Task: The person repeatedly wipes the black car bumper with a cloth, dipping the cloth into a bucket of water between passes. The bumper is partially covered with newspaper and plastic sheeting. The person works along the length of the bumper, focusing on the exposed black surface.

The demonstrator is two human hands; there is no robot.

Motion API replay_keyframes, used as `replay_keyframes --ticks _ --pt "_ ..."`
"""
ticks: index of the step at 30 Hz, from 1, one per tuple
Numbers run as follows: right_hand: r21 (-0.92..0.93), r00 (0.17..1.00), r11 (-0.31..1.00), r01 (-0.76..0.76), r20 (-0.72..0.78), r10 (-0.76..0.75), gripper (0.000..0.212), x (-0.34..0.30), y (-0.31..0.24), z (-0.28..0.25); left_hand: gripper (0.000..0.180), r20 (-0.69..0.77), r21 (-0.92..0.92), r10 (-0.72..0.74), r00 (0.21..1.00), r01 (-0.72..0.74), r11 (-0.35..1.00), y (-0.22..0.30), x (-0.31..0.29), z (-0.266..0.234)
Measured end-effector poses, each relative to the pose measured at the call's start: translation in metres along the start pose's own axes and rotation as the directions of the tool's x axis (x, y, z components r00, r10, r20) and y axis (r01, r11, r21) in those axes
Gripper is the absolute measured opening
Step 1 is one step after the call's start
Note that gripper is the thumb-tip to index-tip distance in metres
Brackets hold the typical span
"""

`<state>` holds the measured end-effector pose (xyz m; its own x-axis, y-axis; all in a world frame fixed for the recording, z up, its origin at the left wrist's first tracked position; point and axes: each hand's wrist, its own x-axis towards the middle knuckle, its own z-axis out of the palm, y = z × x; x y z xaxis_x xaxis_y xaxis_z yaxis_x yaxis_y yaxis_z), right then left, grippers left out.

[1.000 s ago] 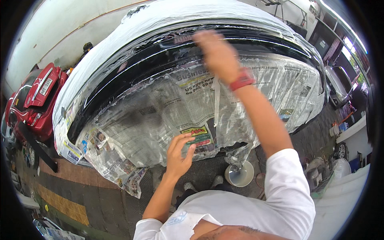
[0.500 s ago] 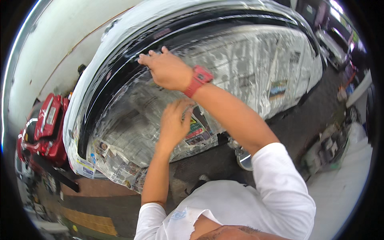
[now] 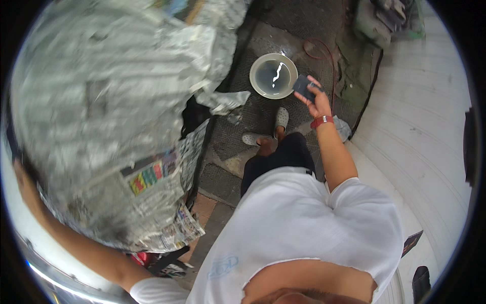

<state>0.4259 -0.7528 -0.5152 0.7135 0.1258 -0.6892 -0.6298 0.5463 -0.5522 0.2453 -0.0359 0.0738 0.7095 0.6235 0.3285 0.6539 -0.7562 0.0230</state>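
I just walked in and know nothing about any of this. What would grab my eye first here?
Probably the big sheet of wrinkled newspaper filling the left side of the view. Next comes the pale round basin of liquid on the floor at upper middle, with the right hand beside it holding a dark flat pad. Just below that hand, a red wristband stands out.

The left arm (image 3: pixel 83 245) stretches far out to the person's left, nearly straight, and the left hand (image 3: pixel 22 177) is at the view's dim edge, its fingers too blurred to make out. The right forearm (image 3: pixel 336 154) reaches forward; the right hand (image 3: pixel 318 104) is in a grip, thumb opposed to the fingers, which point forward and slightly left.
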Motion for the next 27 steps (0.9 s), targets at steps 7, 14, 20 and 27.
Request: replay_keyframes --ticks 7,14,20,27 --pt "-0.463 0.931 0.814 -0.352 -0.266 0.251 0.046 0.192 0.137 -0.097 0.074 0.185 0.147 -0.025 0.982 -0.003 0.989 0.088 -0.053 0.098" --pt "-0.979 0.999 -0.205 0.015 0.005 0.049 0.036 0.373 0.232 -0.156 0.074 0.409 0.235 -0.163 0.898 0.069 0.97 0.145 -0.101 0.222" --pt "-0.477 0.932 -0.802 0.36 0.22 0.288 0.041 0.474 0.254 -0.165 0.073 0.437 0.334 -0.275 0.856 0.13 0.934 0.165 -0.114 0.259" --pt "-0.947 0.992 -0.31 -0.089 -0.112 0.058 0.061 0.483 0.38 -0.243 0.072 0.434 0.352 -0.309 0.846 0.157 0.923 0.175 -0.103 0.271"
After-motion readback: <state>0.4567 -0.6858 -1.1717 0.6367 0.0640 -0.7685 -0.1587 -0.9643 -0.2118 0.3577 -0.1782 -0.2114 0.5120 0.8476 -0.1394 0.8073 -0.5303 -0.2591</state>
